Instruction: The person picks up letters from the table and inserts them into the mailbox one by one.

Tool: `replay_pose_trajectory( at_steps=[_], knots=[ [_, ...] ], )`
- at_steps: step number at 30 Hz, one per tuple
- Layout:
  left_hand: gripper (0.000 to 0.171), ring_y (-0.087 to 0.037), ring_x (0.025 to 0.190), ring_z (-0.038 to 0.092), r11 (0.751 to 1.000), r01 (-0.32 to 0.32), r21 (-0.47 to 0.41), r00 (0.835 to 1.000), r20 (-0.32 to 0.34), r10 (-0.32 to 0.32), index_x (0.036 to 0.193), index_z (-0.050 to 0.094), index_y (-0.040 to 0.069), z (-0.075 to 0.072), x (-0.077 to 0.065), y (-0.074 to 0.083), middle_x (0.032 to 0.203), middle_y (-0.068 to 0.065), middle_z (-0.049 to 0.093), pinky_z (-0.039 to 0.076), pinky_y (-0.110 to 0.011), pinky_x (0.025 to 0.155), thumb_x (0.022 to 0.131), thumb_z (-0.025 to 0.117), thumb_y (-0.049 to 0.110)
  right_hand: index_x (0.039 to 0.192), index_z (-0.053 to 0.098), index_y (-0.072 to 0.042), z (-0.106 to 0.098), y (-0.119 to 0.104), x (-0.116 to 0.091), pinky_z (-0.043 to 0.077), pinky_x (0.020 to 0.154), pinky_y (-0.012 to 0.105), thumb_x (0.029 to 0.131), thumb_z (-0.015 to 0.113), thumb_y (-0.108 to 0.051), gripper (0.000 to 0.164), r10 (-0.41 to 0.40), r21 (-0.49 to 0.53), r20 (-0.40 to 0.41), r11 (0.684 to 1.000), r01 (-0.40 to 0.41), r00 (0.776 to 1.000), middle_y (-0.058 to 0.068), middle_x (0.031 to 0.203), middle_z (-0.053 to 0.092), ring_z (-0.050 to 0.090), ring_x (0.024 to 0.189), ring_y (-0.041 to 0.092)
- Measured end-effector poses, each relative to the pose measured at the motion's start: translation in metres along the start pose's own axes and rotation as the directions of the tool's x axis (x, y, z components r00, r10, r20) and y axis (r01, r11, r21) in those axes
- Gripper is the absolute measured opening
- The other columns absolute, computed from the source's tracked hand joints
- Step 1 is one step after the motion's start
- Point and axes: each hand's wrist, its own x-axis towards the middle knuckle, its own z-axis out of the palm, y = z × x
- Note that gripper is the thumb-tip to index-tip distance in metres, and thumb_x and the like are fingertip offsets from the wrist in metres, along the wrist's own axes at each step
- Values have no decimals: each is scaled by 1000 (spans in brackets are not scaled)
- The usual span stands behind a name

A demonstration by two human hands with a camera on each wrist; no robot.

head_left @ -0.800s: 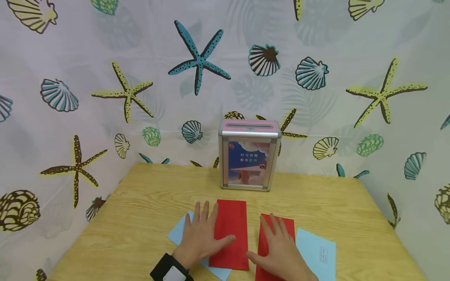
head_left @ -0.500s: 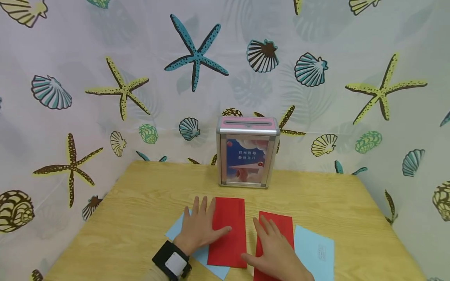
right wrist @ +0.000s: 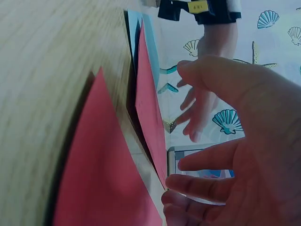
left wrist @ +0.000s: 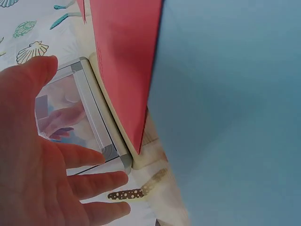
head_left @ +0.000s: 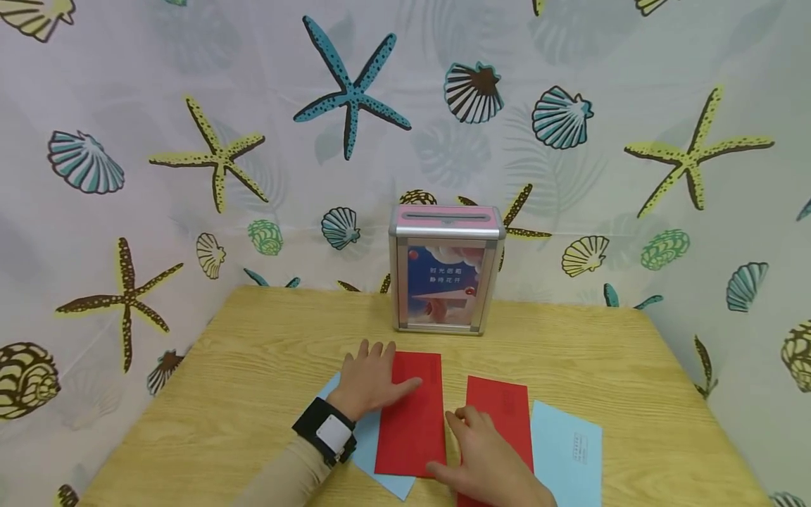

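Two red envelopes lie side by side on the table: the left one (head_left: pixel 412 440) over a light blue envelope (head_left: pixel 369 454), the right one (head_left: pixel 507 412) beside another light blue envelope (head_left: pixel 560 443). My left hand (head_left: pixel 369 384) is over the left red envelope's upper left edge, fingers straight and thumb pointing across it. In the left wrist view that hand (left wrist: pixel 40 155) holds nothing. Over the right red envelope's left side is my right hand (head_left: pixel 484 454), its fingers loosely bent. The right wrist view shows no object in this hand (right wrist: pixel 258 132), palm above the red paper (right wrist: pixel 103 174).
Behind the envelopes stands a metal-framed box (head_left: pixel 443 282) with a pink slotted top and a picture front. The wooden table (head_left: pixel 272 338) meets a curtain (head_left: pixel 266 42) printed with shells and starfish. A black band with a white device (head_left: pixel 329 433) is on the left wrist.
Both hands have shifted slightly over the envelopes, the left one forward. The right hand's fingers have bent more and drawn back from the red envelope's top edge. The head view has tilted a little.
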Motion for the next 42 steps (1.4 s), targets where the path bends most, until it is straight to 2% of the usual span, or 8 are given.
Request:
replay_pose_trajectory(
  at_steps=[7,10,12,15,22,30,37,42],
  knots=[
    [83,-42,138,48,999,-24,40,1000,5,23,144,56,6,1,17,4,142,-18,58,48,-62,104,92,55,70,129,66,4,2,-6,6,61,87,46,79,83,-53,78,7,-9,38,1000,-7,999,15,126,60,58,110,27],
    [72,-38,126,59,997,-25,68,1000,2,25,139,61,6,2,20,4,135,-16,61,52,-59,99,96,55,64,125,68,5,4,-6,8,61,85,43,79,85,-47,71,-6,-17,47,1000,7,999,13,120,60,58,104,24],
    [66,-36,112,66,996,-33,80,999,-6,33,133,64,6,3,22,4,128,-15,64,56,-55,93,98,56,61,123,68,6,6,-6,9,61,83,41,81,85,-43,66,-8,-12,57,1000,9,998,12,116,60,58,101,22],
    [60,-34,100,69,996,-40,83,999,-1,41,128,68,6,4,23,2,121,-15,66,59,-52,87,100,56,58,122,68,8,8,-4,9,60,83,39,84,85,-36,61,0,7,74,1000,-1,997,11,111,60,58,97,22],
    [43,-34,102,66,998,-48,52,999,-14,49,115,74,5,6,23,-4,118,-14,66,59,-52,86,100,64,44,112,71,7,12,-2,9,59,77,35,84,85,-27,46,32,33,116,999,-36,993,8,101,57,55,88,19],
    [31,-34,97,64,996,-86,-1,995,-57,86,104,76,5,5,25,-8,113,-14,66,60,-51,80,100,66,34,107,73,5,13,-1,8,56,72,29,85,85,-25,40,9,23,99,1000,-12,995,6,99,56,53,86,17],
    [29,-35,95,62,997,-79,-10,995,-55,79,105,74,3,8,30,-11,111,-17,64,60,-53,80,100,66,31,113,71,9,13,-1,10,56,73,30,83,87,-25,48,45,72,109,996,-53,993,8,101,57,54,89,19],
    [22,-33,86,62,994,-90,-64,994,-62,87,93,72,5,4,33,-13,97,-15,64,58,-50,72,98,69,26,117,66,15,15,1,10,54,70,31,83,87,-25,57,89,119,86,988,-99,992,13,103,55,54,88,21]
  ],
)
